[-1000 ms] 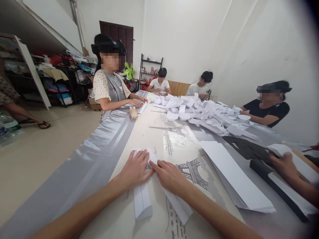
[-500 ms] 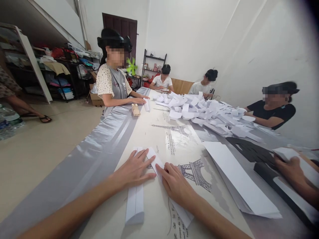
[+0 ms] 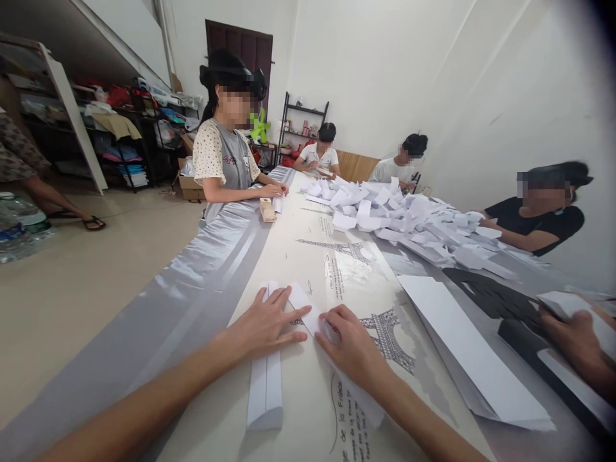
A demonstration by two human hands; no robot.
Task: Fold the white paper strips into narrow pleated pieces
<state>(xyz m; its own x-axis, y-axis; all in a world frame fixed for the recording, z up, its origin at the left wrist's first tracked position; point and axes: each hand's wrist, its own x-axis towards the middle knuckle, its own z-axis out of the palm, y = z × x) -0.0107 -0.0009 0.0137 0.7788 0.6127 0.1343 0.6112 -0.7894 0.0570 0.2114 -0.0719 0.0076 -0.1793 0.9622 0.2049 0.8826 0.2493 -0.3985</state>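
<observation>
My left hand (image 3: 269,324) lies with its fingers spread over a folded white paper strip (image 3: 266,391), pressing it against the table. Its index fingertip reaches onto a second white paper strip (image 3: 301,298) that slants to the right. On that slanted strip, my right hand (image 3: 351,346) has its fingers curled, with thumb and index pinching the paper's edge. Part of the slanted strip is hidden under my right hand and shows again below it.
A stack of large white sheets (image 3: 462,346) lies to the right, beside a co-worker's hand (image 3: 575,333). Beyond is a big heap of folded papers (image 3: 399,218). A small wooden block (image 3: 267,210) stands near another person. The printed tablecloth (image 3: 293,256) covers the table.
My right hand's fingers have curled more and pinch the slanted strip, where the index finger was stretched along it. My left hand stays on the folded strip. The view has shifted slightly.
</observation>
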